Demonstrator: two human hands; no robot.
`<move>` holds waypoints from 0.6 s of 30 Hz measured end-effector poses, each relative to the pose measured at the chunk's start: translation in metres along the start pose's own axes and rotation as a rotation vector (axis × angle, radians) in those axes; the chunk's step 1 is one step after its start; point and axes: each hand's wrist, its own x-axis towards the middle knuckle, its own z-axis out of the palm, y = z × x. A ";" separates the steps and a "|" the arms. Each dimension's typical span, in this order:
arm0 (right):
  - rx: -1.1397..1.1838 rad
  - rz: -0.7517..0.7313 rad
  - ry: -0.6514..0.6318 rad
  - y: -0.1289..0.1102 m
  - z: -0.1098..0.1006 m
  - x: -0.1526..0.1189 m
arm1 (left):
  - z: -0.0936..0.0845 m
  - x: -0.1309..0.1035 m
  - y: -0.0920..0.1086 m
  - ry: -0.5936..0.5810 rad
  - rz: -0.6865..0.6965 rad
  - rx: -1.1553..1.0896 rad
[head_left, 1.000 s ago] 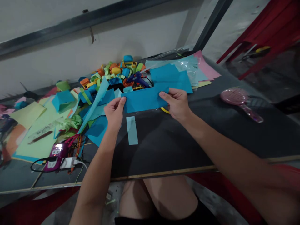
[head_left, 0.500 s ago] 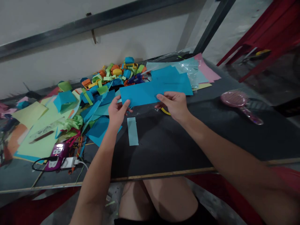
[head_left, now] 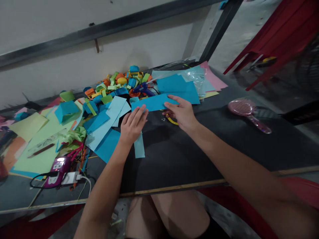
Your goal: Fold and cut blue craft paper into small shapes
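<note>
A long blue paper strip (head_left: 157, 102) is held level above the dark table. My right hand (head_left: 183, 113) pinches its right end, thumb and index finger on the paper. At the other end, my left hand (head_left: 134, 124) has its fingers bent over the lower edge, back of the hand up; its thumb is hidden. Below the left hand lies a narrow pale blue paper strip (head_left: 139, 148), partly covered by that hand. Pale blue strips (head_left: 106, 127) and a blue sheet (head_left: 109, 146) lie to the left. Under my right hand shows part of a yellow ring-shaped thing (head_left: 171, 121).
Small folded colored paper pieces (head_left: 122, 80) are heaped at the back, beside a blue glue gun (head_left: 144, 89). Blue sheets (head_left: 174, 83) lie back right. A pink hairbrush (head_left: 243, 109) is at right. A purple device (head_left: 58, 171) and white charger (head_left: 70, 178) sit front left.
My left hand has turned from a thumb-up pinch to fingers over the strip's left end. The view has shifted slightly. Pale blue strips now show over the blue papers at left.
</note>
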 end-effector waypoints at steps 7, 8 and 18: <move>-0.038 0.167 -0.053 -0.001 0.008 -0.004 | -0.002 -0.002 0.009 0.009 0.063 -0.039; -0.034 0.178 -0.049 0.000 0.009 -0.004 | -0.002 -0.002 0.008 0.009 0.060 -0.048; -0.286 0.069 0.022 0.011 0.003 0.000 | 0.001 0.002 0.008 -0.093 0.104 -0.138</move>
